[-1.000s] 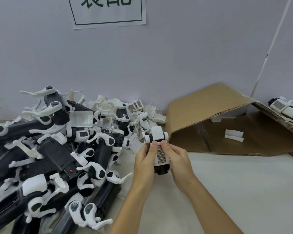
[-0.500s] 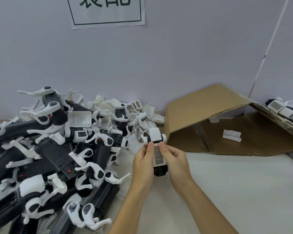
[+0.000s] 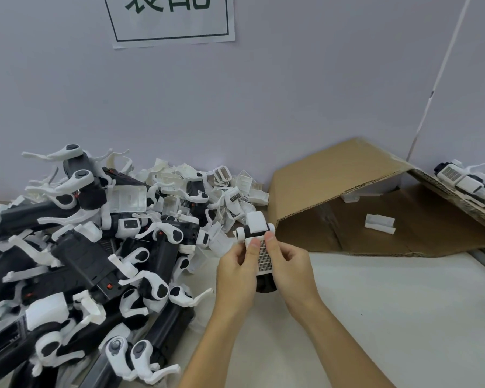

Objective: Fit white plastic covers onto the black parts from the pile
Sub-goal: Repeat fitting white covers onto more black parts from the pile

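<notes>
Both hands hold one black part [image 3: 266,285] upright above the table, in the middle of the view. A white cover with a grey grille [image 3: 264,260] lies on its front, and a white cap [image 3: 256,222] tops it. My left hand [image 3: 235,273] grips the part's left side, thumb pressed on the cover's upper edge. My right hand [image 3: 290,271] grips the right side, its thumb pressed beside the other. A big pile of black parts [image 3: 90,264] with white arms fills the left. Loose white covers [image 3: 235,191] lie behind it by the wall.
A flattened cardboard box [image 3: 333,175] lies open at the right, a single white cover [image 3: 380,224] on its floor. Finished black-and-white parts [image 3: 465,182] rest on its far right flap. The white tabletop [image 3: 389,303] stretches to the right of my arms. A paper sign [image 3: 171,21] hangs on the wall.
The part and both hands have stayed in nearly the same place. My thumbs have slid slightly along the top edge of the grille cover.
</notes>
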`<action>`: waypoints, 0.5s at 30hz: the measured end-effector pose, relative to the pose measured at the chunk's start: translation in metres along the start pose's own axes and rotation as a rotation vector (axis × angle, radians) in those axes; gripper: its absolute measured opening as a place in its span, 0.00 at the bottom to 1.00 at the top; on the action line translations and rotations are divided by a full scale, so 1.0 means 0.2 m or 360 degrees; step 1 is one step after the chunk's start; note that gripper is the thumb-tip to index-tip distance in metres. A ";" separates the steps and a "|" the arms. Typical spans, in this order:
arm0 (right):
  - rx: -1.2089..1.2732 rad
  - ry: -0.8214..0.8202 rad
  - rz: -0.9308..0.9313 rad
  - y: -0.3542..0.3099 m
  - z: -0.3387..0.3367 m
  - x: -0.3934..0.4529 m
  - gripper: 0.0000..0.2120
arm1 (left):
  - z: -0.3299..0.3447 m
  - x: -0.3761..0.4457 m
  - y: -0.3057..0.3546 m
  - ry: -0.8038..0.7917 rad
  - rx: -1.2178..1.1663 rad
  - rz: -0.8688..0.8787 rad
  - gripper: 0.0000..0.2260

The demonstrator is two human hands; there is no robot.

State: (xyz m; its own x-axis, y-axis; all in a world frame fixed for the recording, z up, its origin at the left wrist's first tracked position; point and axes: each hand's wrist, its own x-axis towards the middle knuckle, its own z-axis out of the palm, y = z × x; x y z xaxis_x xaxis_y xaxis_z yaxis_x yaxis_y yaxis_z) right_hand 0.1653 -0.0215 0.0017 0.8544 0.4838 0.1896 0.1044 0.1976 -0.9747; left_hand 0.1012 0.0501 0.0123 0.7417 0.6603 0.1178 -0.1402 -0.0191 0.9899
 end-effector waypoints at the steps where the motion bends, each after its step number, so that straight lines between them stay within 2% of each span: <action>1: 0.0011 -0.0003 0.0026 0.00 -0.01 0.01 0.21 | 0.01 -0.01 0.01 -0.0089 -0.0078 -0.0026 0.08; 3: 0.0060 -0.0031 0.0080 0.01 -0.03 0.02 0.23 | 0.01 -0.02 0.02 -0.0180 -0.0057 -0.0007 0.08; 6: 0.0274 -0.0237 0.0129 0.01 -0.06 0.03 0.16 | 0.02 -0.03 0.01 -0.0095 0.0040 0.0080 0.11; 8: 0.0301 -0.0296 0.0120 0.01 -0.08 0.03 0.15 | 0.01 -0.03 0.02 -0.0073 -0.0015 0.0086 0.12; 12: 0.0060 -0.0315 0.0007 0.01 -0.10 0.03 0.12 | 0.01 -0.03 0.02 -0.0052 0.0008 0.0114 0.17; 15: -0.0049 -0.0273 -0.0053 0.02 -0.10 0.03 0.11 | 0.00 -0.02 0.01 -0.0058 -0.0010 0.0094 0.13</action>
State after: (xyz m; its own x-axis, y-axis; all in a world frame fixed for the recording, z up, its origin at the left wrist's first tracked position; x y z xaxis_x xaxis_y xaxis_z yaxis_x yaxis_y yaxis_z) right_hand 0.1806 -0.0346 -0.0028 0.7512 0.6163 0.2365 0.1487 0.1910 -0.9702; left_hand 0.0979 0.0461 0.0136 0.7556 0.6301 0.1791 -0.1886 -0.0525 0.9806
